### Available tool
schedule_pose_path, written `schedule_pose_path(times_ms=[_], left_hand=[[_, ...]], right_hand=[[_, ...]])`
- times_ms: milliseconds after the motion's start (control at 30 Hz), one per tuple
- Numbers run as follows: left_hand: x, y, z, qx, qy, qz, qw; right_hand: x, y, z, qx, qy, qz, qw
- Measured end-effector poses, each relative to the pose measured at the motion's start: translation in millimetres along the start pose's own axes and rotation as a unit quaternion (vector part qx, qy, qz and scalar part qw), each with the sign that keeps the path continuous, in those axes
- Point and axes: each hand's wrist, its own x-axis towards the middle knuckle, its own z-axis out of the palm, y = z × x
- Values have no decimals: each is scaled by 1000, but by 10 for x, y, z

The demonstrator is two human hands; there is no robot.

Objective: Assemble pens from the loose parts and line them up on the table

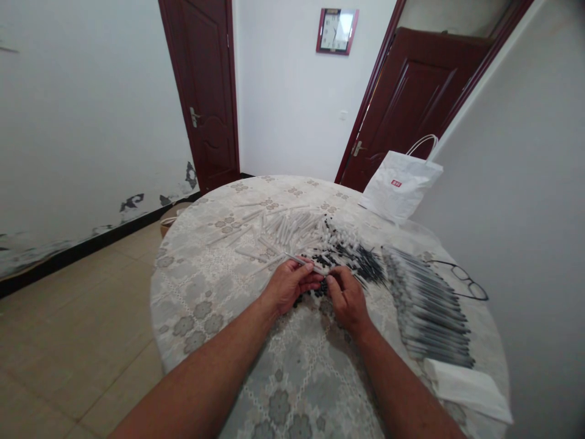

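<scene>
My left hand (290,285) is closed around a slim pale pen barrel (296,259), pinched between thumb and fingers and pointing up to the left. At the barrel's near end, my right hand (348,300) has its thumb and fingertips pressed together; whatever they pinch is too small to make out. Small black pieces (319,291) lie under and between my hands. Just beyond them is a loose heap of clear barrels (287,227). Thin black pen refills (369,265) lie beyond my right hand, beside small white pieces (350,239).
Pens with dark cores (432,311) lie in a neat row on the right of the round, cloth-covered table (192,286). Eyeglasses (470,286) rest beyond them, and a folded white packet (468,387) is nearer. A white paper bag (397,186) stands at the far right edge.
</scene>
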Motion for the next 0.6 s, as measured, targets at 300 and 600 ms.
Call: schedule_pose_path(times_ms=[300,600], left_hand=[[-3,-22,-7,-1,-5,-7,1000],[1,-18,-10,-2,4,-5,1000]], right_hand=[[-17,77,41,1,-8,-2,1000],[-27,66,40,0,6,1,1000]])
